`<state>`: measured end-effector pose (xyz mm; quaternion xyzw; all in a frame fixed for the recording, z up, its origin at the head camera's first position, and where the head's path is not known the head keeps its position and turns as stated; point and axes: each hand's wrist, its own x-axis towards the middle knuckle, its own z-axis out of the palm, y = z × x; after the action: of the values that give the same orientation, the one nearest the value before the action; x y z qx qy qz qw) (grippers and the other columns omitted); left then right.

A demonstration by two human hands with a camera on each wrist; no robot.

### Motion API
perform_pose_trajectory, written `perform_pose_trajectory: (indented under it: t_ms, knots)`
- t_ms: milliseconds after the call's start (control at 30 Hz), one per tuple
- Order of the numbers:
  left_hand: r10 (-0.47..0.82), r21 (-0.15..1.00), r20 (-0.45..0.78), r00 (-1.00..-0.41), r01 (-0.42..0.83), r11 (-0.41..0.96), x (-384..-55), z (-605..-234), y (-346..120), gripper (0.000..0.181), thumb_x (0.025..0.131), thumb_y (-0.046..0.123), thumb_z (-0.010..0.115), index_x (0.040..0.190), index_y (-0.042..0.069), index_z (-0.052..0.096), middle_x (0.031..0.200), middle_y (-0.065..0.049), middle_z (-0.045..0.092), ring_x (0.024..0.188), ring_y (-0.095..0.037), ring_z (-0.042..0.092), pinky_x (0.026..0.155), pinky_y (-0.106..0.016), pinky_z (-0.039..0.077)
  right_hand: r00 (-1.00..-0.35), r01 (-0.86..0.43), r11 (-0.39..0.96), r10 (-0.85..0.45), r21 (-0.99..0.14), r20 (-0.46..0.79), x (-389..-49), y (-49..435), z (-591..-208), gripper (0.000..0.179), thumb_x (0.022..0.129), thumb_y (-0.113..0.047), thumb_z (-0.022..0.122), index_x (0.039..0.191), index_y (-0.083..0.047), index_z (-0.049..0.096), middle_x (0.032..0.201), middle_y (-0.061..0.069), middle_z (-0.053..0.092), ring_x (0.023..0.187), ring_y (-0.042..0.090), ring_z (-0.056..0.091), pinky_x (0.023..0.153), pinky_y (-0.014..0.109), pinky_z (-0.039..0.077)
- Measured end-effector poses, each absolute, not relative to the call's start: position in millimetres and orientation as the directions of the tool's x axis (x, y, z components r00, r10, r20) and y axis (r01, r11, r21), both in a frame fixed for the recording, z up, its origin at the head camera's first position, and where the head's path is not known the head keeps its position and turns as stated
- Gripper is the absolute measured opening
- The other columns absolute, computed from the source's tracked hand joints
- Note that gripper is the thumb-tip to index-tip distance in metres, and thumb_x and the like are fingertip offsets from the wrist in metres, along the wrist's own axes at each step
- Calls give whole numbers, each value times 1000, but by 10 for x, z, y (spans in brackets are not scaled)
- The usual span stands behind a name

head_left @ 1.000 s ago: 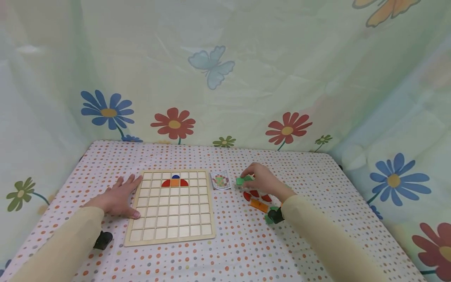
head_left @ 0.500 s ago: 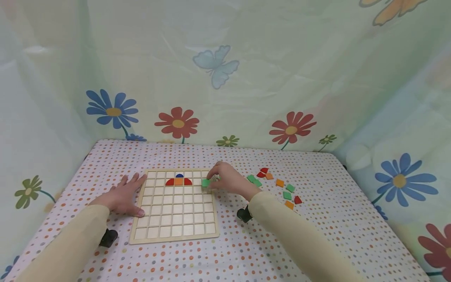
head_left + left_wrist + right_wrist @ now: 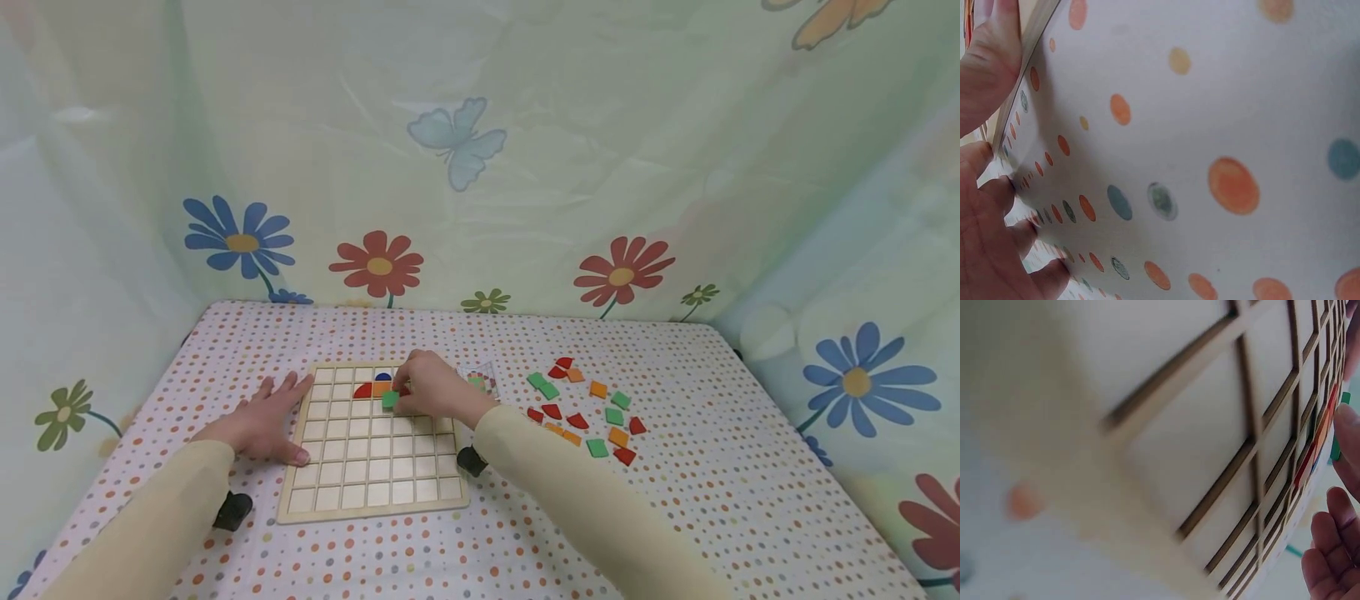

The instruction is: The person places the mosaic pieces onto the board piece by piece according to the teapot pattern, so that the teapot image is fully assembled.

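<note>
A wooden grid board [image 3: 375, 510] lies on the table, with a blue piece [image 3: 383, 377], an orange square [image 3: 382, 388] and a red quarter-round piece [image 3: 363, 390] set in its upper cells. My right hand [image 3: 433, 387] pinches a green square tile [image 3: 390, 400] just below the orange square, partly covering a second red piece. The right wrist view shows the green tile [image 3: 1340, 425] at the thumb, close over the board. My left hand [image 3: 262, 422] lies with spread fingers at the board's left edge, its thumb [image 3: 991, 62] against the frame in the left wrist view.
Several loose red, orange and green tiles [image 3: 597, 389] lie scattered on the dotted tablecloth [image 3: 720, 467] right of the board. Behind my right hand, a small picture card [image 3: 487, 375] is partly hidden. A printed curtain [image 3: 540, 208] stands behind the table.
My right hand has picked up a green tile from the loose pieces and carried it left to the board's upper middle. The left hand has stayed at the board's edge.
</note>
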<state>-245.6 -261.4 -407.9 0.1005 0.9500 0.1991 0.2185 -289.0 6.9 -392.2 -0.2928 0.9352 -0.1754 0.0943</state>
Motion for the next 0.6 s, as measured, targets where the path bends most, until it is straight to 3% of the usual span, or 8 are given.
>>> perform_pose_trajectory:
  t_ms: [133, 400, 500, 600]
  knots:
    - [274, 421, -377, -885, 99, 902, -2452, -4074, -2610, 126, 72, 32, 92, 162, -1, 11, 166, -34, 0, 150, -62, -7, 117, -79, 5, -799, -538, 766, -597, -353, -77, -2899, -55, -3913, 20, 89, -22, 82, 103, -9, 78, 97, 3, 67, 89, 14, 53, 74, 22, 47]
    - [276, 427, -374, -885, 100, 899, -2454, -4083, -2621, 125, 73, 32, 92, 163, -1, 11, 167, -33, 0, 150, -61, -7, 117, -78, 5, -783, -581, 776, -615, -243, -92, -2901, -251, -3915, 23, 88, -28, 83, 102, -11, 79, 95, 0, 66, 90, 13, 52, 76, 21, 46]
    - [278, 427, -373, -885, 103, 898, -2453, -4086, -2621, 125, 73, 33, 91, 163, -1, 11, 167, -33, 1, 150, -61, -7, 117, -79, 5, -776, -594, 776, -622, -213, -102, -2893, -299, -3917, 24, 88, -31, 83, 101, -11, 78, 94, -1, 65, 89, 12, 51, 81, 23, 47]
    - [277, 426, -370, -887, 103, 899, -2458, -4093, -2624, 125, 73, 33, 92, 163, 0, 12, 167, -33, 1, 150, -61, -6, 117, -79, 5, -775, -599, 778, -623, -189, -105, -2889, -340, -3931, 25, 88, -33, 83, 99, -11, 78, 92, -2, 64, 90, 12, 52, 101, 27, 49]
